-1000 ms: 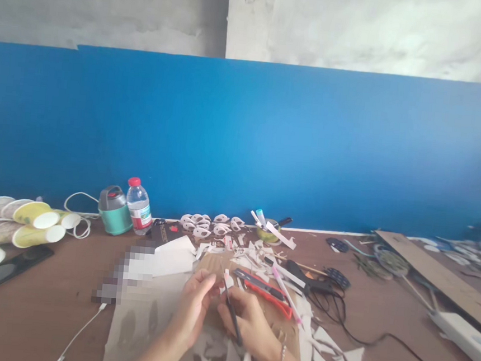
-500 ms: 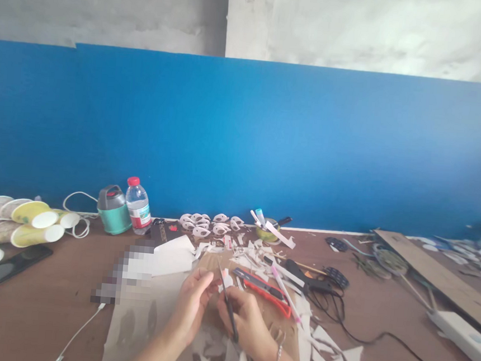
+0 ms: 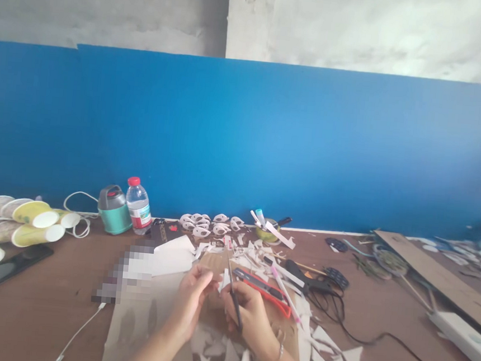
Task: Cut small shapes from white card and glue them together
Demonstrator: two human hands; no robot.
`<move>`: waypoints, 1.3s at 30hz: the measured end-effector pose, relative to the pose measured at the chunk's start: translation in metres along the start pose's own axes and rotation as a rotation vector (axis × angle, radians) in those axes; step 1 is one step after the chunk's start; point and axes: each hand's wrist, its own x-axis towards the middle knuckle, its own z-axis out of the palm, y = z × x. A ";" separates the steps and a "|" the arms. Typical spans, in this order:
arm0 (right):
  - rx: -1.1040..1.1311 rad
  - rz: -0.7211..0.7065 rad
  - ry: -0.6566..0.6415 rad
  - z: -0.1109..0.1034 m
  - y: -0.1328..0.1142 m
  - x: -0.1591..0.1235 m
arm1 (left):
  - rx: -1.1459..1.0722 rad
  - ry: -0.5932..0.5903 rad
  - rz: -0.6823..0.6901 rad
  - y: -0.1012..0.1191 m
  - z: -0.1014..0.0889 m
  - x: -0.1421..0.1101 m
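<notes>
My right hand (image 3: 249,316) is closed round a pair of dark scissors (image 3: 233,298) whose blades point up and away from me. My left hand (image 3: 191,297) pinches a small white paper piece (image 3: 224,280) right at the blades. Both hands hover over a brown cardboard sheet (image 3: 144,312) strewn with white paper scraps (image 3: 225,359). A red utility knife (image 3: 262,288) lies just beyond my right hand.
Yellow paper cups (image 3: 30,224) lie at the left, with a teal jug (image 3: 114,210) and a water bottle (image 3: 138,205) behind. Cut white shapes (image 3: 207,225) sit by the blue wall. Black cable (image 3: 362,331), a power strip (image 3: 460,334) and a wooden board (image 3: 438,273) lie to the right.
The scissors have shifted slightly forward and more upright, and my left hand has turned the paper piece a little. Nothing else has moved.
</notes>
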 end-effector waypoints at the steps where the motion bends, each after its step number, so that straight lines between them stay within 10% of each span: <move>1: 0.026 -0.011 0.022 -0.001 0.000 0.000 | 0.033 -0.020 0.007 0.002 0.002 -0.002; 16: 0.161 -0.064 0.037 -0.002 -0.008 -0.002 | 0.073 -0.275 -0.114 -0.003 0.009 -0.011; 29: -0.029 -0.014 -0.171 -0.006 -0.007 -0.003 | -0.025 0.049 -0.003 0.010 0.008 -0.001; 39: -0.048 -0.105 -0.187 0.000 -0.005 -0.005 | -0.009 -0.056 -0.030 0.003 0.009 -0.005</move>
